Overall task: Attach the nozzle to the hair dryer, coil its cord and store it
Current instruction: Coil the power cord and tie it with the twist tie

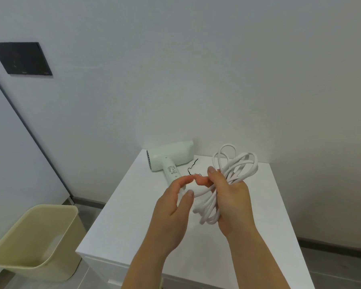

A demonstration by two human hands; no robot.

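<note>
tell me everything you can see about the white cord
The cord is white, smooth and rubbery-looking, gathered into a loose bundle of several loops. The right hand grips the bundle around its middle above the table, with loops fanning out above and below the fist. One strand runs left toward the left hand, whose fingertips meet the right hand's. Its plug is not visible.

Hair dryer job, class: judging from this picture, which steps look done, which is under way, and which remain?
Done, apparently: the nozzle sits on the hair dryer, which lies on the white cabinet. Under way: the right hand grips the cord gathered in loops, while the left hand pinches near a thin black tie, not yet wrapped around. Left: securing the coil and storing the dryer.
</note>
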